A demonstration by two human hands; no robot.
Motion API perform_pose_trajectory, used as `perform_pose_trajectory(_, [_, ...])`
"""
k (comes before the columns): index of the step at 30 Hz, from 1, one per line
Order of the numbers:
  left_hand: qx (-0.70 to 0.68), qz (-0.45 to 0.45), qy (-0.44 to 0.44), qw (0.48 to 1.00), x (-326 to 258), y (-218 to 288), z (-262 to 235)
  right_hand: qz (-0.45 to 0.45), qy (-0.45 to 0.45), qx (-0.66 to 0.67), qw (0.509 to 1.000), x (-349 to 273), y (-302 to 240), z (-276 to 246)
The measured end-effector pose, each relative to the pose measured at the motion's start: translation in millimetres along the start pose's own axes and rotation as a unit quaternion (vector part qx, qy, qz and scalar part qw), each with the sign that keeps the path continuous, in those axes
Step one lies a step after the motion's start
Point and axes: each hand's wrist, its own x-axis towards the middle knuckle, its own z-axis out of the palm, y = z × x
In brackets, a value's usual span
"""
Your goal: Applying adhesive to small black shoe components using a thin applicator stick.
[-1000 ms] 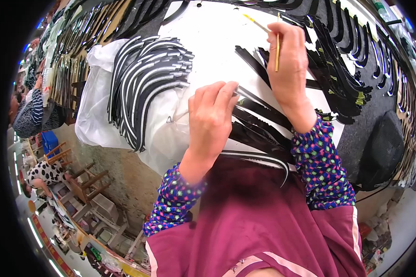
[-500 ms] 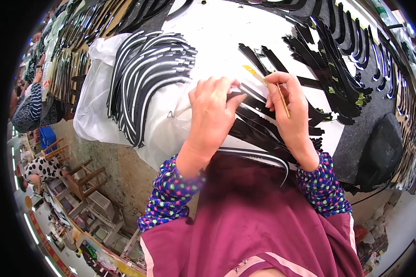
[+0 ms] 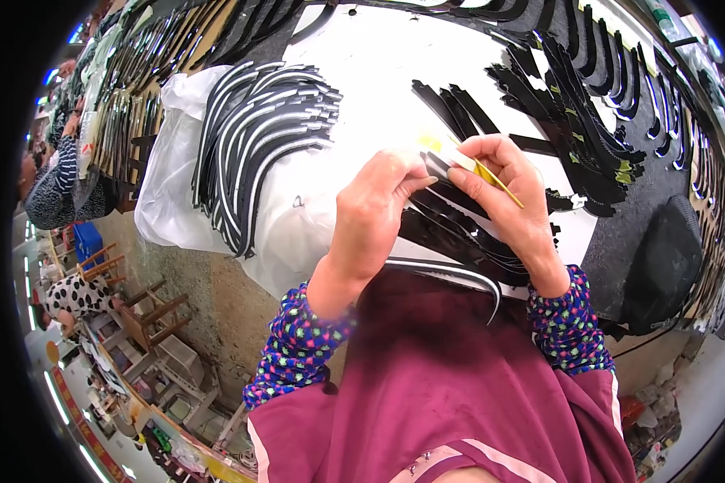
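Item: right hand (image 3: 503, 189), lowered from above the white board (image 3: 370, 68) over the past second and now just beside the left; fingers wrapped about a thin brush (image 3: 500, 184), its yellow handle slanting back toward the wrist (the bristle end is a yellow blur, so its contact cannot be told)

Item: left hand (image 3: 369, 205), much where it was, turned slightly inward; thumb and forefinger pinched on a dark strip (image 3: 438, 163)

Item: that strip, between the two sets of fingertips, above the board; the right thumb lies close to it, though whether it also grips cannot be told

Meaning of the change: hands a moment ago apart now meet at one short stretch of strip, so the work appears centred there, brush within reach

Surroundings: loose black strips (image 3: 435, 229) beneath the hands; a stack of black-and-white curved strips (image 3: 262, 137) at left, on crumpled plastic (image 3: 169, 177); one lone curved strip (image 3: 459, 271) near the lap; all three apparently unchanged in place
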Motion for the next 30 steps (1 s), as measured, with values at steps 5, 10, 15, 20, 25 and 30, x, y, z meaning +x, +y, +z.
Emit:
perform_pose_trajectory(5, [-0.016,-0.129,-0.045,0.991,-3.0,5.1,-5.4,-0.033,0.132,-0.057,0.989,-3.5,6.7,-3.5])
perform_pose_trajectory(10, [-0.018,-0.189,-0.049,0.981,2.8,1.0,2.2,-0.092,0.228,-0.102,0.964,-5.4,12.5,-5.2])
perform_pose_trajectory(15, [0.117,-0.114,-0.023,0.986,6.8,-7.3,9.3,-0.182,0.158,-0.274,0.931,8.7,8.8,7.4])
perform_pose_trajectory(20, [0.241,0.02,-0.015,0.97,-14.3,-17.4,6.0,-0.132,0.168,-0.246,0.945,11.6,11.1,10.6])
perform_pose_trajectory(25, [0.274,0.063,-0.014,0.96,-20.2,-11.4,12.4,-0.071,0.155,-0.139,0.975,10.5,12.9,11.1])
perform_pose_trajectory(30, [0.203,0.13,-0.074,0.968,-15.9,-9.7,25.3,-0.054,0.15,-0.01,0.987,11.0,7.3,14.8])
